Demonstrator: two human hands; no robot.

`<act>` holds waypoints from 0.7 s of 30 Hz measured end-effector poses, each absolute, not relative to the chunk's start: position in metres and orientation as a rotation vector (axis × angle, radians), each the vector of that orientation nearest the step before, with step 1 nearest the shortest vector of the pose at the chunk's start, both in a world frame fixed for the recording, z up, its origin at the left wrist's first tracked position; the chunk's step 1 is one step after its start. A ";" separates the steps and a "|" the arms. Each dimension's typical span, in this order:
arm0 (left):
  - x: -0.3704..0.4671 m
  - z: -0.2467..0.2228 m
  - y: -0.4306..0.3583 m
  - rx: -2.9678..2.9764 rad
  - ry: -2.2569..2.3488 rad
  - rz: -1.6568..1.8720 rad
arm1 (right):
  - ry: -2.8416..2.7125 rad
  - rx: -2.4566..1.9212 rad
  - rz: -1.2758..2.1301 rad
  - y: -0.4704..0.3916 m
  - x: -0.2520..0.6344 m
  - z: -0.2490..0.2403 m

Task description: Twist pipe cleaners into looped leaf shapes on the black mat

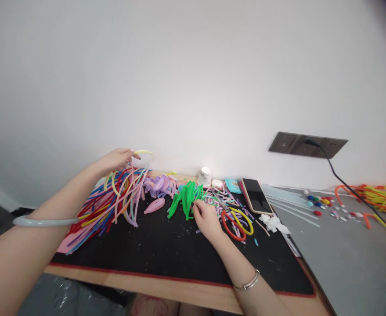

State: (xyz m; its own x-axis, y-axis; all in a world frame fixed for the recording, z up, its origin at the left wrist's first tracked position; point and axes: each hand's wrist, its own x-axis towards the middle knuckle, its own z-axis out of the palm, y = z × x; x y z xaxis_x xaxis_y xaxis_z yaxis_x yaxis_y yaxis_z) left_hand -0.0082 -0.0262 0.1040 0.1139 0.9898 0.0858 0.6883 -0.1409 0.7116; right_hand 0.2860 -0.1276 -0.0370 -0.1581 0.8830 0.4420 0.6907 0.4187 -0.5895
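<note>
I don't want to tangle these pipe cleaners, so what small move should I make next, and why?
I'd probably ease the pale yellow pipe cleaner gently upward with your left hand: your fingers pinch it above a heap of crisscrossing multicoloured pipe cleaners, which could snag it.

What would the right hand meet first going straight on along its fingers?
Most likely the bundle of green fuzzy strips: it lies directly ahead of the right hand's fingertips. They may already touch it; depth is unclear from this single view.
</note>
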 end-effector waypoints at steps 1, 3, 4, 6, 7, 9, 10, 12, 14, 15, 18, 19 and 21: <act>-0.007 0.109 -0.030 1.809 1.562 0.793 | -1.904 -1.336 0.314 -0.128 0.286 -0.037; -0.004 0.118 -0.036 1.696 1.455 0.835 | -1.881 -1.337 0.296 -0.128 0.286 -0.036; -0.002 0.123 -0.039 1.683 1.419 0.878 | -1.872 -1.337 0.287 -0.129 0.287 -0.035; 0.003 0.132 -0.043 1.689 1.367 0.978 | -1.856 -1.336 0.269 -0.129 0.287 -0.034; 0.006 0.136 -0.044 1.696 1.348 1.033 | -1.849 -1.335 0.261 -0.129 0.288 -0.034; 0.012 0.143 -0.047 1.703 1.302 1.119 | -1.834 -1.335 0.249 -0.129 0.289 -0.034; 0.015 0.146 -0.048 1.693 1.274 1.140 | -1.826 -1.335 0.246 -0.129 0.289 -0.034; 0.022 0.147 -0.050 1.631 1.208 1.108 | -1.808 -1.333 0.233 -0.130 0.289 -0.035; 0.031 0.142 -0.054 1.541 1.123 0.987 | -1.784 -1.315 0.210 -0.131 0.288 -0.034; 0.037 0.137 -0.057 1.506 1.077 0.895 | -1.764 -1.298 0.184 -0.133 0.287 -0.033; 0.057 0.115 -0.071 1.498 0.950 0.699 | -1.646 -1.186 -0.034 -0.138 0.288 -0.022; 0.064 0.108 -0.076 1.524 0.921 0.597 | -1.594 -1.133 -0.148 -0.141 0.289 -0.016; 0.078 0.093 -0.087 1.577 0.898 0.490 | -1.521 -1.052 -0.356 -0.146 0.292 -0.004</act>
State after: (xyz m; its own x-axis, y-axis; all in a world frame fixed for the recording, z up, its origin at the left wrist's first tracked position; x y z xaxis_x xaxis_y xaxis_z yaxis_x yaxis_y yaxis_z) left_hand 0.0784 -0.0870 0.0929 0.6139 0.7709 -0.1699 0.2740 -0.0062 0.9617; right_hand 0.2921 -0.1459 -0.0044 0.1006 0.4102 0.9064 0.7697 0.5452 -0.3322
